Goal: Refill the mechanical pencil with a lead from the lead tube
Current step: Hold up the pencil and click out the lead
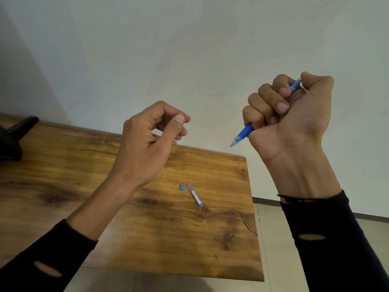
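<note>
A: Right hand (290, 114) was fisted round the mechanical pencil (245, 132), tip pointing down-left, thumb over the top end. Looked like a click grip, though I couldn't see the button under the thumb.

B: And the left?

A: Left hand (151, 133) was raised above the table (63, 165), thumb and forefinger pinched close, other fingers curled. Could've been holding a lead. Too thin to see, so I couldn't tell if anything was in the pinch.

B: Gap between hands?

A: Well apart, with the pencil tip aimed roughly toward the left hand. My read: lining up to feed a lead, or checking the advance.

B: Where was the tube?

A: Lead tube (195, 196) lay flat on the table below the hands, near its right edge. A small blue cap (182, 187) sat just beside its upper end, not touching. So the tube was probably open, parked where it wouldn't roll off.

B: Any markings?

A: The tube had a label, too small to read. No legible brand on the pencil.
</note>
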